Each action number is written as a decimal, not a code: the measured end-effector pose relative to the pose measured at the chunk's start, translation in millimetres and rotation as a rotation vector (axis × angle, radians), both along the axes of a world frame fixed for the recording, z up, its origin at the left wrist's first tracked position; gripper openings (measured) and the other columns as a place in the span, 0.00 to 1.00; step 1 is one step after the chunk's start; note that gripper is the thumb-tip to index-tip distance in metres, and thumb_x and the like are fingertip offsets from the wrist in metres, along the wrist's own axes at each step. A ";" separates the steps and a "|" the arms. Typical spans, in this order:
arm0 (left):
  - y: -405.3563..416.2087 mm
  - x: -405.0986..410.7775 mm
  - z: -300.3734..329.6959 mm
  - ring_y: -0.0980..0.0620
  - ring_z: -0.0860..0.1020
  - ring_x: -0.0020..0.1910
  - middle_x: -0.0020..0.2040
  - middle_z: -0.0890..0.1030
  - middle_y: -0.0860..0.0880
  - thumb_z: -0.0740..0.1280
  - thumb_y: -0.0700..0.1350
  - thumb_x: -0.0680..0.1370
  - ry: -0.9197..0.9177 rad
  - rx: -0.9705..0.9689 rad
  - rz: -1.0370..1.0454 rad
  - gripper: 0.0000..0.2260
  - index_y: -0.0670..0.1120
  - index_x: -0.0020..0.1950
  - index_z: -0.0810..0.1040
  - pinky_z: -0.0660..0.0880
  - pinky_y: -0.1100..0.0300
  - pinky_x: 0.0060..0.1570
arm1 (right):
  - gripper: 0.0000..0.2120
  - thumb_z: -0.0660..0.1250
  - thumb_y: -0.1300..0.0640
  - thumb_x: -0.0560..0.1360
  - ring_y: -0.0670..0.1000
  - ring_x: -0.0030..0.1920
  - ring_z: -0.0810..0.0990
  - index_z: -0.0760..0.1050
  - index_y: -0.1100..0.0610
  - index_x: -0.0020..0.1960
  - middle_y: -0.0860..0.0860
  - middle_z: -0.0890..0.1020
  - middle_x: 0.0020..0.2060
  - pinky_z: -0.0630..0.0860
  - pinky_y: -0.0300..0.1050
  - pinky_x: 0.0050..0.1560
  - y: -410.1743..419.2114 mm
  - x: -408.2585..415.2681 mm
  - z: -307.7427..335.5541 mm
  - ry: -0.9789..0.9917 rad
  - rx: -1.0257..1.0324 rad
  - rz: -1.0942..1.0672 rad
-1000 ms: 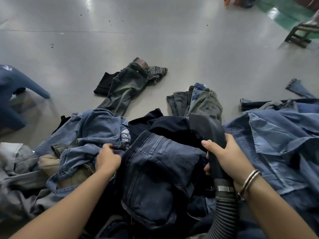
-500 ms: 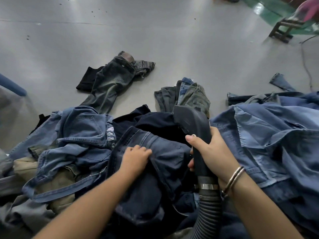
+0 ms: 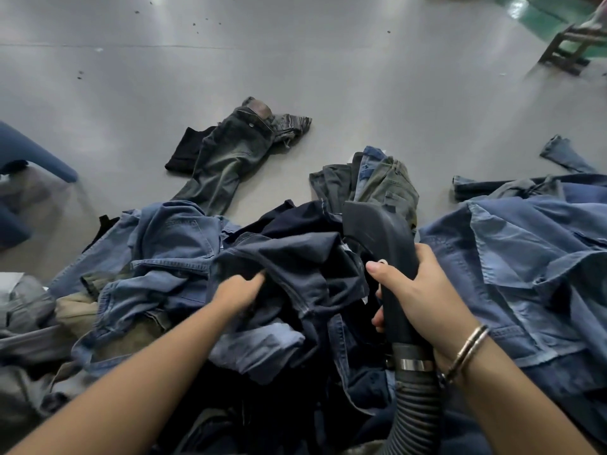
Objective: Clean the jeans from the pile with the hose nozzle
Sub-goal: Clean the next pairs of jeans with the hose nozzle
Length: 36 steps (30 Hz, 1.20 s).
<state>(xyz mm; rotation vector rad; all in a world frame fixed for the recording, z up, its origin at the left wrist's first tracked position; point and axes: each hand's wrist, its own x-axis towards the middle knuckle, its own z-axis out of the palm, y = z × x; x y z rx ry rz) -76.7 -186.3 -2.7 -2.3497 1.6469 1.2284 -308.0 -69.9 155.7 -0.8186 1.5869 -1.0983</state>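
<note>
Our left hand (image 3: 241, 287) pinches dark jeans (image 3: 295, 257) atop the pile (image 3: 525, 274), bunching them for the nozzle (image 3: 374, 231) beside, right hand (image 3: 423, 290) wrapped tight around it.

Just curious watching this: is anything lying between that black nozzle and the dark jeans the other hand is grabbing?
Nothing visible. The hose nozzle in the right hand sits right beside the dark jeans gripped by the left hand.
</note>
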 end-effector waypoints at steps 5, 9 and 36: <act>24.0 -36.0 -20.5 0.41 0.65 0.71 0.74 0.64 0.40 0.72 0.61 0.70 0.352 0.197 0.003 0.42 0.43 0.76 0.60 0.67 0.54 0.66 | 0.11 0.69 0.55 0.74 0.54 0.22 0.77 0.67 0.51 0.51 0.54 0.76 0.33 0.75 0.44 0.24 3.4 5.2 -1.5 0.019 0.016 0.036; 59.4 -59.6 -39.3 0.42 0.64 0.65 0.66 0.66 0.43 0.68 0.58 0.72 -0.294 -0.142 -0.399 0.25 0.47 0.64 0.69 0.67 0.47 0.60 | 0.12 0.69 0.56 0.75 0.53 0.23 0.77 0.67 0.51 0.52 0.55 0.76 0.33 0.76 0.45 0.25 1.1 2.8 0.9 0.005 0.029 0.022; 7.4 -10.0 128.5 0.54 0.81 0.40 0.44 0.81 0.49 0.60 0.49 0.81 1.426 -0.281 0.566 0.10 0.44 0.55 0.75 0.79 0.62 0.39 | 0.14 0.73 0.48 0.69 0.55 0.27 0.80 0.71 0.36 0.47 0.47 0.81 0.36 0.76 0.41 0.29 49.2 23.0 40.4 0.081 -0.138 0.360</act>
